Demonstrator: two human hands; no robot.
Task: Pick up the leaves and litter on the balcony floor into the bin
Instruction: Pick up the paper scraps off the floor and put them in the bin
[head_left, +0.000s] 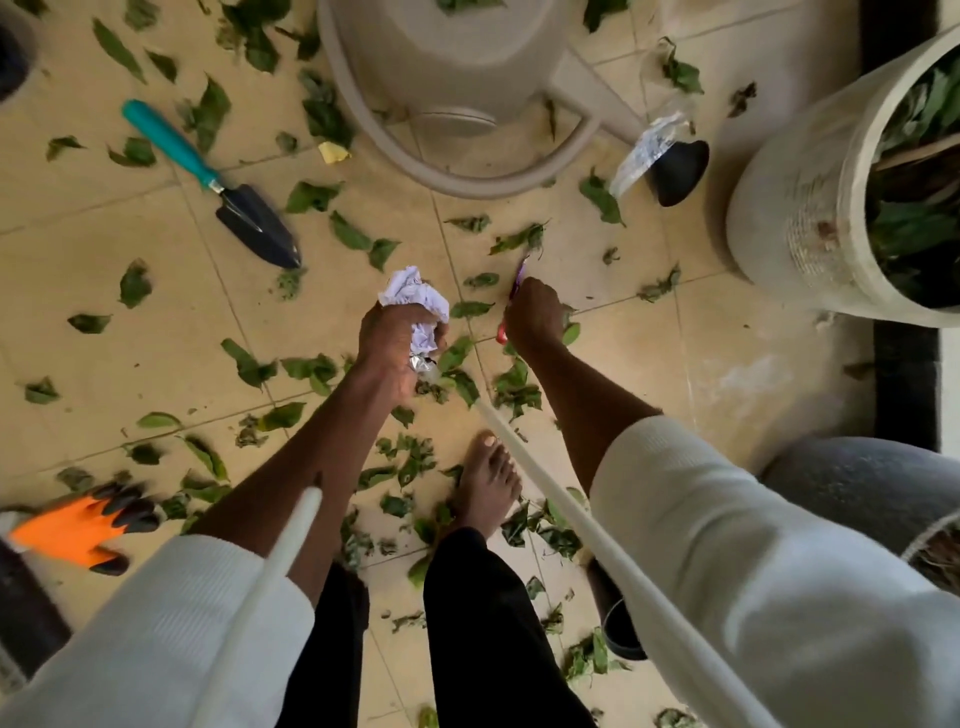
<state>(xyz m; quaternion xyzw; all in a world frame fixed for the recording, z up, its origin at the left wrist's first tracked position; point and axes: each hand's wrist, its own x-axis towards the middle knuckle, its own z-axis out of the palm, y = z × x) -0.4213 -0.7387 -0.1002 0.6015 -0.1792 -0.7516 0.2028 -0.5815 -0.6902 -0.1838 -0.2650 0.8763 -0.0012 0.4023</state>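
Hands: left hand (397, 338) grips crumpled paper (415, 301) | right hand (535, 317) pinches wrapper (518, 278) | trowel (254, 218), watering can (467, 104) beside.

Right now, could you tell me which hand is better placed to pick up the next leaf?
Probably the right hand: it pinches only a thin wrapper, with leaves just beyond it. The left hand is full of crumpled paper.

Trowel (228, 200) left of watering can (457, 93)
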